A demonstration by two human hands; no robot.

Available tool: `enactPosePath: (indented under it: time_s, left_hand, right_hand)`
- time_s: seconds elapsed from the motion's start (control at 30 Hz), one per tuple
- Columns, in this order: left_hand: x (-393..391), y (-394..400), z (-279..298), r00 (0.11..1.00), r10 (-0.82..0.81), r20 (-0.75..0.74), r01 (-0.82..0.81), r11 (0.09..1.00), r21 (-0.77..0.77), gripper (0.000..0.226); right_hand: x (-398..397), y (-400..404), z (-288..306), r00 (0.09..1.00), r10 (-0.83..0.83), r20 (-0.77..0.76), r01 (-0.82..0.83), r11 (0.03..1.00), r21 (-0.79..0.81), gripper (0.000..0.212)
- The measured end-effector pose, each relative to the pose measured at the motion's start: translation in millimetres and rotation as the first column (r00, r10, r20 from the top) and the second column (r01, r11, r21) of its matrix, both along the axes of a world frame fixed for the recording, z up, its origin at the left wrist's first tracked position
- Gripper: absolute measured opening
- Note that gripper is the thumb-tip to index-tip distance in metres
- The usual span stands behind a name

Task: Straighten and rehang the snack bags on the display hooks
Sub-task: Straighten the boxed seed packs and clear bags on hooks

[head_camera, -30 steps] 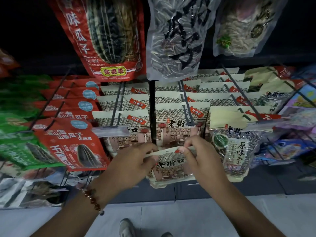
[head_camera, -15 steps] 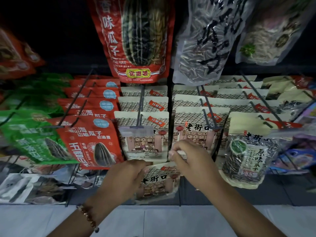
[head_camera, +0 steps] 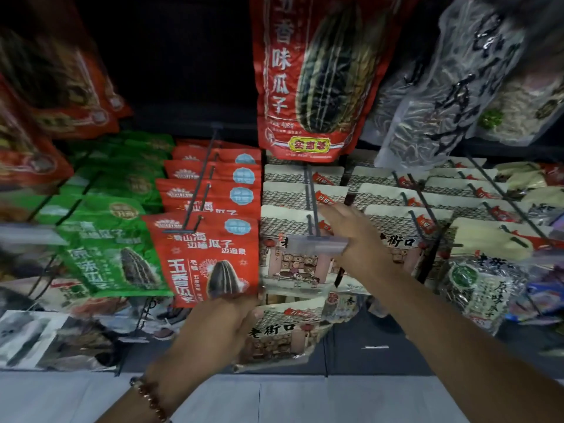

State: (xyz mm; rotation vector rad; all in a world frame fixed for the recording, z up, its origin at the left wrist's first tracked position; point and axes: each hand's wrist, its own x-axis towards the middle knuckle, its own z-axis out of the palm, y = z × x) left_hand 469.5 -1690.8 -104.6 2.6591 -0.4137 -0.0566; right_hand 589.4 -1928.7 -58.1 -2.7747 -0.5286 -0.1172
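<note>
My left hand (head_camera: 218,326) grips a beige snack bag (head_camera: 285,334) printed with a street scene by its upper left corner; the bag hangs tilted below the display. Higher up, my right hand (head_camera: 358,239) reaches with straight fingers to the display hook (head_camera: 312,209) and touches its clear price tag (head_camera: 317,244). Behind that hook hang matching beige bags (head_camera: 293,264) in rows.
Red seed bags (head_camera: 210,257) and green bags (head_camera: 106,257) hang to the left. A large red bag (head_camera: 311,77) and a clear seed bag (head_camera: 451,87) hang above. More beige bags (head_camera: 406,239) on hooks sit to the right. Grey floor lies below.
My right hand let go of the bag and rose to the hook's price tag. The left hand alone now holds the bag, lower down. The camera view shifted right and up.
</note>
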Motion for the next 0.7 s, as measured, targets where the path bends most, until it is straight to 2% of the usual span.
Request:
enactPosePath:
  time_s: [0.1, 0.2, 0.33, 0.4, 0.47, 0.57, 0.63, 0.7]
  left_hand:
    - [-2.6, 13.7, -1.8, 1.0, -0.014, -0.003, 0.014, 1.0, -0.002, 0.01]
    - [-4.6, 26.6, -2.0, 0.999, -0.024, 0.026, 0.024, 1.0, 0.002, 0.015]
    - [-0.9, 40.8, -0.5, 0.995, -0.052, 0.086, 0.052, 0.999, 0.002, 0.01]
    - [3.7, 44.9, -2.4, 0.99, -0.073, 0.117, 0.073, 0.997, 0.0, 0.007]
    - [7.9, 46.8, -4.0, 0.986, -0.09, 0.138, 0.095, 0.995, -0.024, 0.006]
    - [11.5, 49.2, -3.7, 0.982, -0.096, 0.161, 0.105, 0.993, -0.05, 0.022]
    - [15.8, 50.1, -1.4, 0.981, -0.093, 0.167, 0.109, 0.991, -0.083, 0.024]
    - [20.5, 49.4, 1.7, 0.978, -0.098, 0.186, 0.121, 0.986, -0.117, 0.023]
  right_hand:
    - [-4.4, 7.7, -6.8, 0.997, -0.076, 0.014, 0.075, 0.993, 0.093, 0.033]
    - [-16.8, 9.1, -20.1, 0.989, -0.145, 0.0, 0.141, 0.962, 0.236, 0.018]
    - [-40.5, 10.2, -27.4, 0.947, -0.24, -0.214, 0.314, 0.833, 0.455, 0.023]
    - [-51.8, 12.1, -23.6, 0.938, -0.284, -0.198, 0.346, 0.799, 0.492, 0.017]
    - [-62.4, 15.1, -17.9, 0.962, -0.259, -0.082, 0.264, 0.824, 0.5, 0.019]
    - [-82.3, 15.5, -10.7, 0.965, -0.259, 0.034, 0.229, 0.899, 0.373, 0.012]
    - [-96.3, 8.6, -8.6, 0.965, -0.257, 0.046, 0.227, 0.915, 0.334, 0.003]
    - [-107.8, -2.3, -6.8, 0.964, -0.267, 0.017, 0.246, 0.91, 0.334, 0.008]
